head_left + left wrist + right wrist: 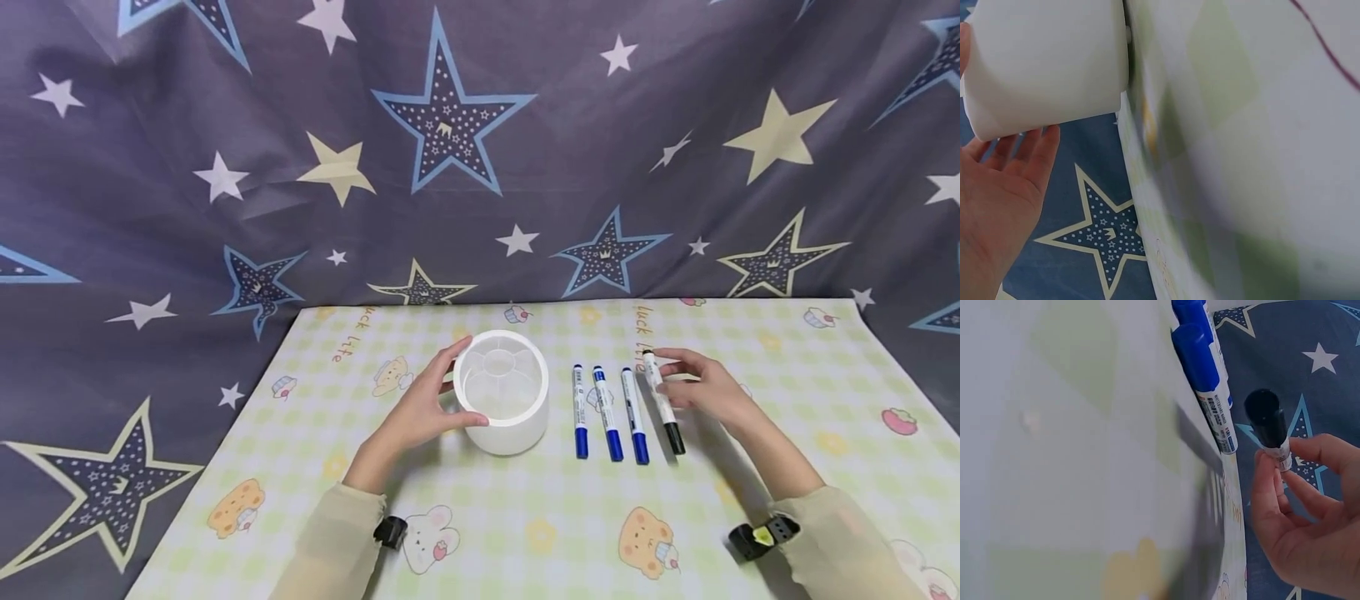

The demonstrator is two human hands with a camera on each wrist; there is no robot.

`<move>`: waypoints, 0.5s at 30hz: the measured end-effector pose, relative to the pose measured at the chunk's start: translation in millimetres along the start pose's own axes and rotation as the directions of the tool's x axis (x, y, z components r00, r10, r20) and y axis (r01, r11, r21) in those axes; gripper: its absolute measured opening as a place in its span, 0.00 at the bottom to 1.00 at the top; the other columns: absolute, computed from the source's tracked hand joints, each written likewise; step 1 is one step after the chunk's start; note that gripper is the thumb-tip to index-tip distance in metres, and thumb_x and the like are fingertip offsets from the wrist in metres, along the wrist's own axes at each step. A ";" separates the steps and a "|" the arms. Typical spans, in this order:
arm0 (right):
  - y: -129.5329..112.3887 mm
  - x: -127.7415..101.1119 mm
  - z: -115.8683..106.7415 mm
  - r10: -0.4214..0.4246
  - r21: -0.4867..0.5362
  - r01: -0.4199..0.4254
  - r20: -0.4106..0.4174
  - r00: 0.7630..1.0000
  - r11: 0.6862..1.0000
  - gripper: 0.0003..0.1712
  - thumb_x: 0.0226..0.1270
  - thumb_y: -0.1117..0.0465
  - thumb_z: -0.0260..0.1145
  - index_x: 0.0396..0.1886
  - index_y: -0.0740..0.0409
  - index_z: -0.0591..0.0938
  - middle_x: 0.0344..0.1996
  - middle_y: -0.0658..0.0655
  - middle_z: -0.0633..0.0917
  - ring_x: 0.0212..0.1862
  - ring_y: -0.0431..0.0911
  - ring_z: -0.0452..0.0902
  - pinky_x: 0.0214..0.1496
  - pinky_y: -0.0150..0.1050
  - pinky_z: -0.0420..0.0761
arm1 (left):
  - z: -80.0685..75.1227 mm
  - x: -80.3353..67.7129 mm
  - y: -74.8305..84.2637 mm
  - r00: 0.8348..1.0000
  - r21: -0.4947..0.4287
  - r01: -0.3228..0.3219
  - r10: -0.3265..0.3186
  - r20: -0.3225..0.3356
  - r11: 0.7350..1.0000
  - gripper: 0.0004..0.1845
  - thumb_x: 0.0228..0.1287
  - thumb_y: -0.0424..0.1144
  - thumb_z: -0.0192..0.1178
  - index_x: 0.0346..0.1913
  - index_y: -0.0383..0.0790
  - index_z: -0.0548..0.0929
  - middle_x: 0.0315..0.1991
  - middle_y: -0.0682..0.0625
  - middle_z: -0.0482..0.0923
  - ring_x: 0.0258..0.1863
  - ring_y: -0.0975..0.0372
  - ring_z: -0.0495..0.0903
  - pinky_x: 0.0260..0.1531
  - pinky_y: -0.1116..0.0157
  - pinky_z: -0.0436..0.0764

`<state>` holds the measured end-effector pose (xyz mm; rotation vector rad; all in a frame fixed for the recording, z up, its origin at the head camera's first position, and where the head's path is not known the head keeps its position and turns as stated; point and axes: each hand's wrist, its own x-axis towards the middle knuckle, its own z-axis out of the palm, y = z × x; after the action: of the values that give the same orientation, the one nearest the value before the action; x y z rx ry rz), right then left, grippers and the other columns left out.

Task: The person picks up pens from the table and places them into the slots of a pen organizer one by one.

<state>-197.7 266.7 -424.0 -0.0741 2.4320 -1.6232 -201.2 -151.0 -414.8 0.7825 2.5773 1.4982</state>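
Note:
A white round pen holder (501, 438) with dividers inside stands upright on the table. My left hand (422, 410) grips its left side, thumb at the near rim and fingers round the far side; in the left wrist view those fingers lie along the white wall (1047, 62). My right hand (708, 390) pinches a white marker with a black cap (663, 404), cap end towards me. In the right wrist view this marker (1267, 419) is held off the table. Between the hands lie three blue-capped markers: a left one (580, 412), a middle one (607, 413) and a right one (634, 415).
A checked tablecloth (540, 492) with cartoon prints covers the table. Behind its far edge hangs a dark curtain (525, 200) patterned with stars. Black straps with small devices sit at the left wrist (390, 532) and right wrist (763, 537).

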 end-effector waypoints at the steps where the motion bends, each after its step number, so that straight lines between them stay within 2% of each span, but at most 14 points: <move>1: -0.3 -1.3 0.0 0.002 0.008 -0.002 -0.006 1.000 1.000 0.38 0.68 0.64 0.65 0.74 0.67 0.62 0.57 0.69 0.76 0.38 0.31 0.79 0.40 0.30 0.87 | 0.7 -0.2 -0.1 1.000 -0.002 -0.001 0.001 0.006 1.000 0.59 0.47 0.40 0.80 0.79 0.51 0.54 0.78 0.49 0.56 0.75 0.51 0.62 0.68 0.49 0.76; 4: -0.5 -6.5 -1.2 0.005 0.073 -0.004 -0.010 1.000 0.997 0.37 0.68 0.65 0.65 0.74 0.65 0.63 0.52 0.58 0.82 0.39 0.30 0.81 0.40 0.31 0.88 | 3.9 0.4 -0.4 1.000 -0.007 -0.001 0.001 0.017 1.000 0.59 0.47 0.41 0.80 0.79 0.51 0.53 0.78 0.49 0.56 0.75 0.52 0.62 0.68 0.50 0.76; 6: -0.6 -10.5 -2.2 -0.006 0.148 0.007 -0.005 1.000 0.989 0.34 0.68 0.67 0.66 0.72 0.59 0.67 0.47 0.48 0.86 0.40 0.30 0.82 0.40 0.31 0.88 | 5.8 1.9 -0.9 1.000 -0.002 -0.001 0.001 0.019 1.000 0.59 0.46 0.41 0.80 0.79 0.49 0.53 0.78 0.50 0.56 0.74 0.52 0.63 0.68 0.51 0.76; 9: -5.8 -13.6 -0.9 -0.031 0.222 0.031 -0.004 1.000 0.974 0.31 0.68 0.68 0.66 0.69 0.54 0.69 0.39 0.36 0.86 0.40 0.31 0.84 0.41 0.30 0.88 | 4.8 3.6 0.7 1.000 -0.003 0.007 -0.007 0.020 1.000 0.60 0.46 0.40 0.81 0.79 0.47 0.53 0.78 0.49 0.55 0.74 0.51 0.64 0.69 0.50 0.75; 15: -18.8 -9.6 8.7 -0.088 0.290 0.093 -0.032 0.996 0.953 0.31 0.67 0.69 0.66 0.69 0.56 0.69 0.39 0.36 0.86 0.40 0.32 0.85 0.41 0.29 0.89 | -1.2 -0.2 1.2 1.000 -0.015 0.028 -0.028 0.010 0.999 0.60 0.46 0.39 0.80 0.79 0.50 0.52 0.79 0.49 0.53 0.73 0.48 0.65 0.69 0.46 0.74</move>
<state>-188.0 253.0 -408.5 -0.1245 2.2027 -2.0125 -200.9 -151.6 -413.3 0.7463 2.5565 1.5001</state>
